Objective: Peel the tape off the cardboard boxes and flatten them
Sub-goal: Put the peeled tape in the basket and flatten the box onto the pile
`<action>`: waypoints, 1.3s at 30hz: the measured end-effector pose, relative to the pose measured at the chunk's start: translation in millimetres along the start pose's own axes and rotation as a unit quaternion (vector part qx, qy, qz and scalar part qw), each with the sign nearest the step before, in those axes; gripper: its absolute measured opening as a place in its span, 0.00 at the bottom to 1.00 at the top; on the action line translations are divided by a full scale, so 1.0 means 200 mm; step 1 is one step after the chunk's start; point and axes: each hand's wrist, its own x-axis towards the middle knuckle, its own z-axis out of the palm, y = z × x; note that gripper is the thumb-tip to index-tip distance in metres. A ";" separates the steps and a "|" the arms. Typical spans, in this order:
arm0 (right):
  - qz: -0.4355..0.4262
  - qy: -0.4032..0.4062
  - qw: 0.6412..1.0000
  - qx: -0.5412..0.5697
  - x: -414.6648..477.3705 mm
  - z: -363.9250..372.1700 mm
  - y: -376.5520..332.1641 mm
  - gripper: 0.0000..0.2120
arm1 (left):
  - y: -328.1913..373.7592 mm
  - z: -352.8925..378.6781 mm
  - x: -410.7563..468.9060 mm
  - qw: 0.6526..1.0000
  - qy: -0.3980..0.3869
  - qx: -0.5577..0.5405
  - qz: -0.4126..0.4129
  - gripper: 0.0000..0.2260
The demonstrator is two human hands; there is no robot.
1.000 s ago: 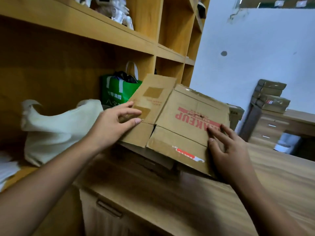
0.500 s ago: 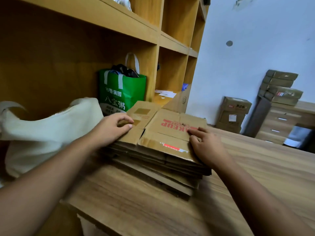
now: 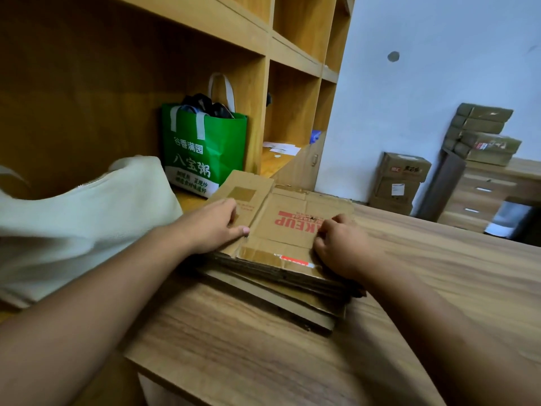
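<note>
A flattened cardboard box (image 3: 292,227) with red print lies on top of a stack of flattened cardboard (image 3: 278,291) on the wooden table (image 3: 292,361). My left hand (image 3: 213,227) rests flat on the box's left flap, thumb along the flap edge. My right hand (image 3: 342,247) presses on the box's right side with its fingers curled under, holding nothing. A strip of tape with a red and white label (image 3: 292,260) runs along the near flap.
A green tote bag (image 3: 205,150) and a white cloth bag (image 3: 87,218) sit on the shelf ledge to the left, under wooden shelves (image 3: 292,63). Closed cardboard boxes (image 3: 401,183) stand by the far wall. More boxes (image 3: 483,133) are stacked on a desk at the right.
The box was tilted up above the stack and now lies flat on it. Both hands came down with it, and my right fingers went from straight to curled.
</note>
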 end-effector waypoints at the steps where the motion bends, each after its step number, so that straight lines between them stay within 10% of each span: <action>1: -0.004 0.007 1.000 0.003 0.02 0.00 -0.01 0.18 | 0.01 -0.01 0.01 0.999 -0.011 -0.026 0.015 0.14; 31: -0.038 -0.007 0.998 -0.049 0.04 0.15 0.02 0.26 | 0.00 0.14 0.00 0.994 -0.072 0.043 0.073 0.26; 39: -0.037 0.158 0.983 0.089 -0.14 -0.08 0.03 0.18 | 0.16 -0.04 -0.20 0.994 0.094 0.005 0.054 0.21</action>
